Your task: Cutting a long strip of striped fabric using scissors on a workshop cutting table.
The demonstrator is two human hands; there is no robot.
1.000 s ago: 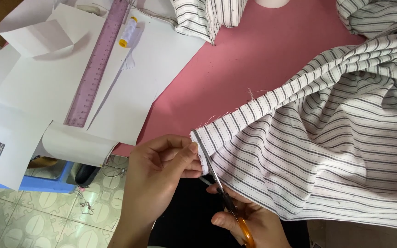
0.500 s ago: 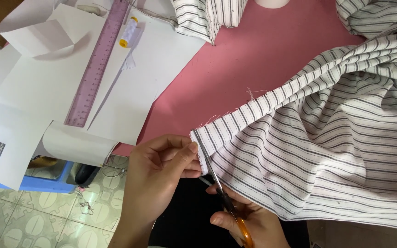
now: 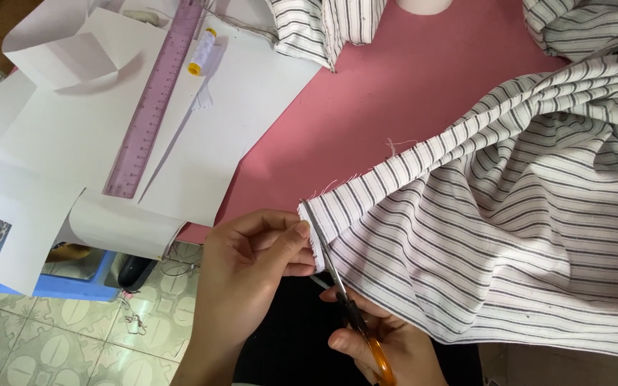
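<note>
At the counter's [image 3: 423, 93] near edge, our left hand [image 3: 255, 268] pinches the striped fabric's [image 3: 509, 236] corner; our right hand [image 3: 388, 347], directly behind, grips scissors [image 3: 337, 282] along that edge.

Matt woven striped cloth [image 3: 509, 243], frayed edge

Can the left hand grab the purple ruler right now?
Probably not right away: the left hand is pinching the striped cloth edge. The purple ruler lies uncovered on the white paper, so nothing blocks the path.

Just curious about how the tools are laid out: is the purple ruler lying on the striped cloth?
No, the purple ruler lies on white paper sheets, well apart from the striped cloth.
</note>
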